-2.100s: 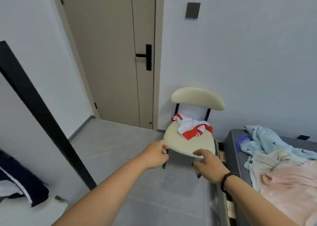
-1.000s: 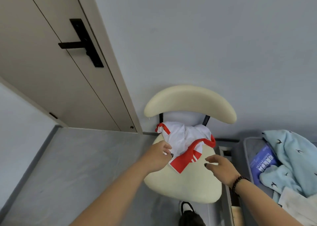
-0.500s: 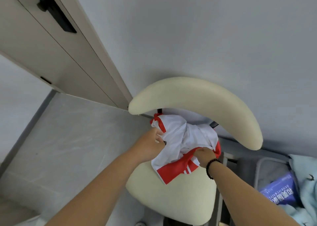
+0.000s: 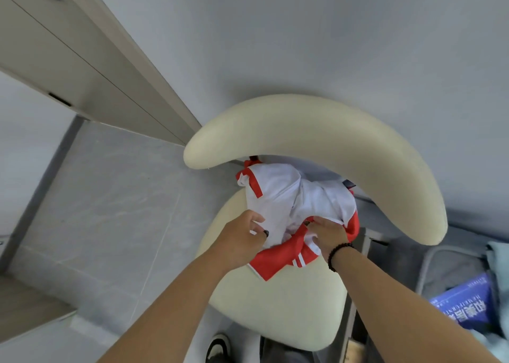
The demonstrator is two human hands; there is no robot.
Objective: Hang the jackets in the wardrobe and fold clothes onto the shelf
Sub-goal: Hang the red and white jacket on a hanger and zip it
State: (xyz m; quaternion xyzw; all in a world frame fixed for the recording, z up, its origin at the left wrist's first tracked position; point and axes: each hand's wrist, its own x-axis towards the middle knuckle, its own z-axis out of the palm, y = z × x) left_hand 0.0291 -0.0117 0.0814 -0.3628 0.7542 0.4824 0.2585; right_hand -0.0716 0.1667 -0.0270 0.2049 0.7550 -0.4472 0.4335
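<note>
A crumpled white garment with red trim lies bunched on the seat of a cream chair. My left hand grips the garment's left edge, fingers curled into the white cloth. My right hand, with a dark bead bracelet on the wrist, holds the cloth at the red band in the middle. Both hands sit over the front half of the seat, under the curved cream backrest.
The chair stands against a pale grey wall, with a beige door to the left. Grey floor tiles spread left of the chair. A blue printed package and light blue fabric lie at the right edge.
I have come up close to the chair. Both hands went from hovering over the seat edge to taking hold of the white and red garment.
</note>
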